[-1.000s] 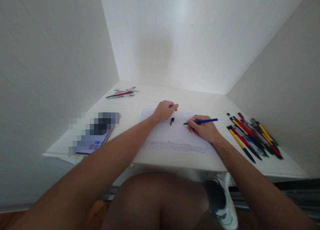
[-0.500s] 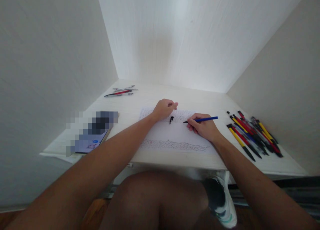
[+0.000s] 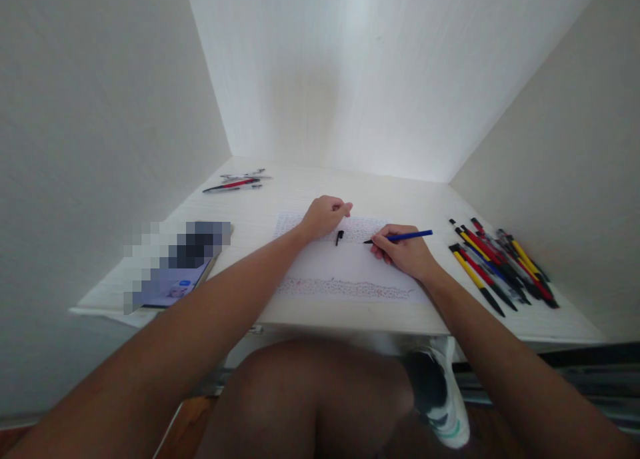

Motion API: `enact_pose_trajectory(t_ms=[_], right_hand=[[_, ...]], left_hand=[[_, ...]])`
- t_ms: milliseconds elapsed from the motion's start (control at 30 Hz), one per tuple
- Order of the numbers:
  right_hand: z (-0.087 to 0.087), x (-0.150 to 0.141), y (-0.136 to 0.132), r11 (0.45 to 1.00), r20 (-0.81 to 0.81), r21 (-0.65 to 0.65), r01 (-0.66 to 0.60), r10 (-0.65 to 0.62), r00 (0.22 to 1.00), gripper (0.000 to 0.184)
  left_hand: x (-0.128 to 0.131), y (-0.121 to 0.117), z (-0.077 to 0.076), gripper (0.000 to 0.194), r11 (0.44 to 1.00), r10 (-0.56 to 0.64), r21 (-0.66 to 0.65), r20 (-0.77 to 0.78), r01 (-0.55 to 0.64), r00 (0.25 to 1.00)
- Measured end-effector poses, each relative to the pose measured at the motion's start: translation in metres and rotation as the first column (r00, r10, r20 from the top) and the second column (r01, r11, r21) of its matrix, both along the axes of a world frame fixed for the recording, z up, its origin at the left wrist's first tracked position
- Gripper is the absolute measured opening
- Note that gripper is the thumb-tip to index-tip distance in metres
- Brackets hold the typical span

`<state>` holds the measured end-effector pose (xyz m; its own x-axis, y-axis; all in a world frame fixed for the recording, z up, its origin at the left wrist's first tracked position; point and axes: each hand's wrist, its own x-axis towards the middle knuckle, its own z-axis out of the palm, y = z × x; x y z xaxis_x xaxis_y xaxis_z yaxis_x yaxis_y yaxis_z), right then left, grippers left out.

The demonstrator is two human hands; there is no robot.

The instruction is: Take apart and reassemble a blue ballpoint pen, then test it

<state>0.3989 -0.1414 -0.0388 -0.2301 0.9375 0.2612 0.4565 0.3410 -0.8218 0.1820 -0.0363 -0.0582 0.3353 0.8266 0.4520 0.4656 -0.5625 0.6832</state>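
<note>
A white sheet of paper (image 3: 345, 266) with scribbled lines lies in the middle of the white desk (image 3: 300, 199). My right hand (image 3: 405, 254) is closed around a blue pen (image 3: 405, 235), its tip resting on the sheet. My left hand (image 3: 325, 216) rests as a loose fist on the paper's upper part, fingers curled. A small black pen cap (image 3: 339, 236) lies on the sheet between the two hands.
A heap of several red, yellow and black pens (image 3: 500, 262) lies at the right of the desk. A few pens (image 3: 235, 182) lie at the back left. A phone (image 3: 175, 279) sits near the left front edge. Walls close in the desk on three sides.
Both hands stay in place on the paper; the view has shifted slightly, with the scene sliding a little up and left.
</note>
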Motion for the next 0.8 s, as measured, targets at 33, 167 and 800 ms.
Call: enact_pose_trajectory(t_ms=[33,167,800], right_hand=[[-0.0003,0.0002,0.0002,1.000,0.001,-0.001,0.001,-0.001,1.000,0.030],[-0.0015,0.0006,0.0011,1.000,-0.007,-0.011,-0.003,0.003,1.000,0.029],[-0.0051,0.0019,0.0018,0.999,-0.021,0.003,0.034,-0.034,0.999,0.029]], left_hand=[[0.0001,0.0002,-0.0002,0.041,1.000,0.000,-0.003,0.001,0.000,1.000],[-0.0002,0.0004,-0.0003,0.041,1.000,-0.009,0.009,-0.004,0.009,1.000],[-0.0018,-0.0016,0.0018,0.039,1.000,0.002,-0.003,-0.032,-0.002,0.999]])
